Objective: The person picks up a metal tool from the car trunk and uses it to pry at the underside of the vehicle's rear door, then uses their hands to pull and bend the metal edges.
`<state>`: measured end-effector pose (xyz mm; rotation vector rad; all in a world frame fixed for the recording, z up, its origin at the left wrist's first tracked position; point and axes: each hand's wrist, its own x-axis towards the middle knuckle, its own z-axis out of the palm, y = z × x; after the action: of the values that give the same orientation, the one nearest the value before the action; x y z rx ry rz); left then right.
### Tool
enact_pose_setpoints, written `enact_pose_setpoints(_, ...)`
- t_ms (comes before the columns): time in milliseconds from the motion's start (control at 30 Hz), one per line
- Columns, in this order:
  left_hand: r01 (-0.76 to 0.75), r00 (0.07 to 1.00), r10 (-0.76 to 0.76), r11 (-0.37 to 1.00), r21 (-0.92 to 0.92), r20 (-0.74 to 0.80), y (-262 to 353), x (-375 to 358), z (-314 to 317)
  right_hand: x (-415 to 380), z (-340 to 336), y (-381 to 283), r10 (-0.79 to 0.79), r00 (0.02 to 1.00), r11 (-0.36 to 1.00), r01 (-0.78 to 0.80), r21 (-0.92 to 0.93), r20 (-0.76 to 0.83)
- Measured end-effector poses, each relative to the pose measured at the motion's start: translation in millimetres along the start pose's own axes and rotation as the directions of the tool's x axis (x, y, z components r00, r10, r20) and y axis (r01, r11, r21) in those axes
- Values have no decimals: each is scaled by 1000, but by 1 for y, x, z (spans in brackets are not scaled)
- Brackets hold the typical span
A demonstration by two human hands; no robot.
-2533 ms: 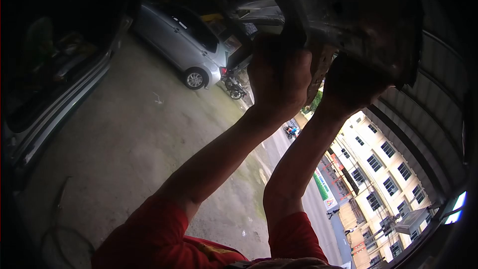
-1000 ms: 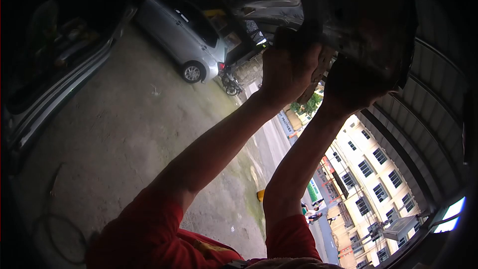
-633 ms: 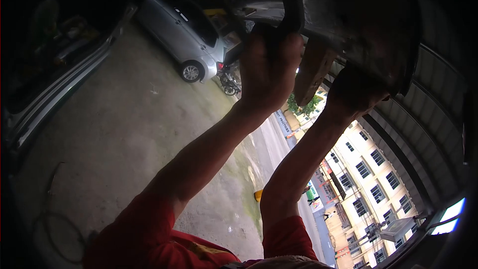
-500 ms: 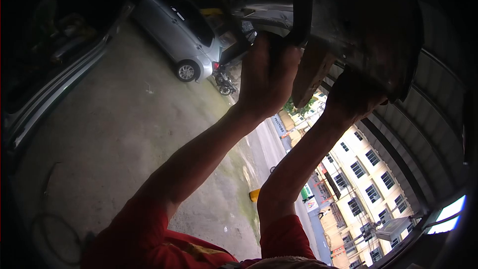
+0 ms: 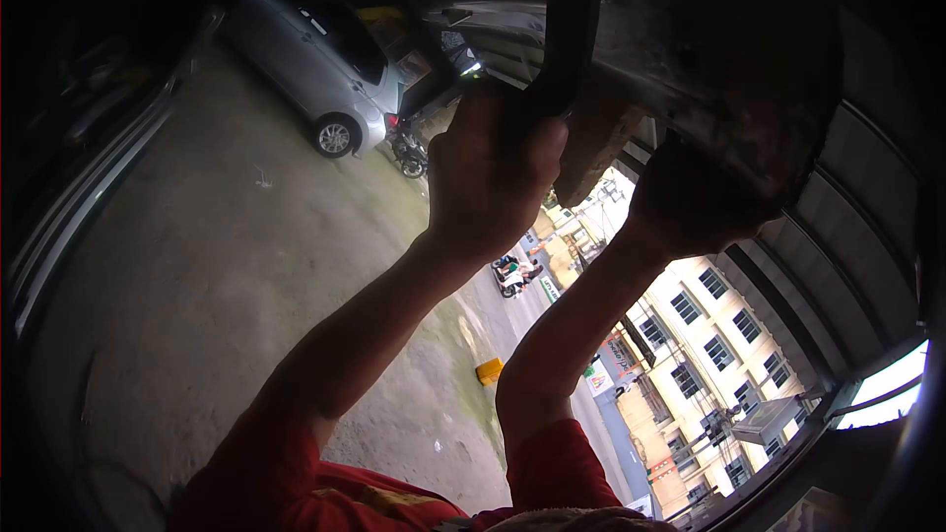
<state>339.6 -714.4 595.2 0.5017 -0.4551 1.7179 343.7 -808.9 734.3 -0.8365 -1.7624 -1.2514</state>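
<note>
Both my arms reach up to a dark, shadowed metal panel (image 5: 709, 49) overhead. My left hand (image 5: 493, 163) is closed around the lower end of a dark strip (image 5: 572, 25), thumb showing at its side. To the right of that hand, a worn, rough-edged flat piece (image 5: 596, 143) hangs down from the panel. My right hand (image 5: 690, 202) is raised against the panel's lower edge. Deep shadow and the panel hide its fingers, so whatever it holds cannot be made out.
A silver car (image 5: 315, 69) stands on the concrete floor (image 5: 256, 276), with a parked motorcycle (image 5: 409, 153) behind it. A yellow object (image 5: 489, 371) sits near the road. Riders on a motorbike (image 5: 512, 276) are on the road beside a pale building (image 5: 709, 335). Roof beams (image 5: 788, 305) are at right.
The view has shifted, with the car and building now farther left. My left hand appears lower and farther left, still on the dark strip. A motorbike with riders has come into sight.
</note>
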Motion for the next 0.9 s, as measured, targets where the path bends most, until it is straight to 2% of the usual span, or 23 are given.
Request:
enact_pose_setpoints(67, 40, 999, -41, 998, 40, 15, 0, -5, -8, 0, 0, 1, 77, 997, 951, -73, 302, -3)
enact_pose_setpoints(133, 77, 996, -79, 995, 59, 40, -5, -11, -18, 0, 0, 1, 158, 987, 806, -140, 576, 19)
enact_pose_setpoints(167, 118, 991, -121, 991, 59, 54, -9, -14, -20, 0, 4, 2, 157, 987, 810, -140, 569, 20)
enact_pose_setpoints(233, 163, 983, -167, 985, 51, 73, -13, -18, -21, 1, 13, 4, 107, 985, 868, -26, 496, -135)
enact_pose_setpoints(267, 178, 978, -181, 983, 44, 102, -13, -20, -22, -1, 12, 5, 106, 985, 871, -26, 491, -136)
enact_pose_setpoints(300, 190, 972, -193, 981, 40, 130, -13, -20, -23, -4, 10, 6, 33, 991, 981, -7, 192, -133)
enact_pose_setpoints(333, 190, 972, -194, 981, 41, 132, -16, -21, -24, -8, 8, 8, -34, 994, 992, 20, -124, -107)
enact_pose_setpoints(400, 92, 980, -110, 989, 115, 164, -19, -22, -26, -12, 2, 8, -8, 995, 990, -6, -144, -99)
enact_pose_setpoints(567, 101, 971, -122, 989, 111, 204, -22, -24, -35, -24, -19, 16, 93, 994, 970, -103, -221, -58)
enact_pose_setpoints(633, 98, 970, -118, 990, 104, 211, -25, -26, -35, -30, -33, 27, 218, 976, 971, -219, 100, 25)
enact_pose_setpoints(667, 99, 971, -114, 992, 82, 210, -26, -28, -32, -31, -37, 28, 217, 976, 971, -218, 100, 23)
enact_pose_setpoints(733, 102, 971, -112, 993, 58, 213, -28, -30, -27, -32, -45, 30, 232, 957, 888, -281, 365, 173)
enact_pose_setpoints(767, 101, 971, -107, 994, 38, 214, -28, -29, -24, -32, -44, 29, 231, 958, 888, -280, 364, 172)
enact_pose_setpoints(833, 101, 971, -103, 995, 19, 214, -33, -26, -16, -30, -40, 28, 308, 940, 951, -306, -37, 146)
enact_pose_setpoints(867, 81, 975, -81, 997, 8, 207, -35, -26, -11, -30, -40, 29, 309, 940, 951, -307, -37, 145)
enact_pose_setpoints(900, 60, 978, -58, 998, -4, 201, -36, -25, -7, -29, -41, 30, 264, 943, 955, -285, 82, 205)
